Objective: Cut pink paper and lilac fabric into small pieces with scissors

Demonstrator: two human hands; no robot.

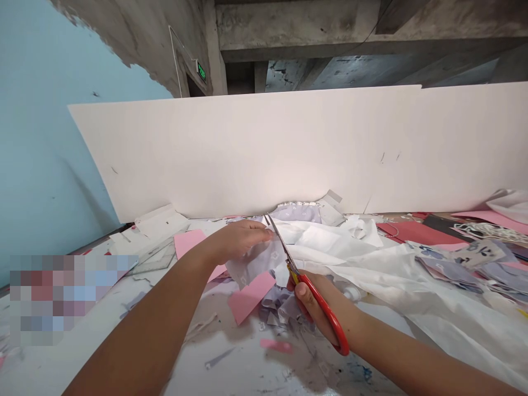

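1. Left forearm (136,335) and right forearm (400,346) enter from the bottom of the head view. The hands are apart but near each other, both at the white fabric (371,275).
2. Left hand (237,242): lies flat, fingers extended, pressing on the lilac fabric (251,264). It is not pinching anything.
3. Right hand (317,311): closed through the handles of the scissors (330,313), which are red. The blades (280,242) point away from the person, at the fabric's far edge. Whether they are around the cloth cannot be told.
4. Fabric handling (judgement): thin, light and soft, so it is likely to slide and bunch. Hold it flat with an open palm, close to the blades.
5. Fabric location: heaped across the table (231,371), running off to the right, with the pink paper (249,297) partly under it.
6. Surroundings: printed scraps (454,264) lie at right, beside the red sheet (412,234). The white board (289,154) stands along the table's far side, in front of the blue wall (41,110).
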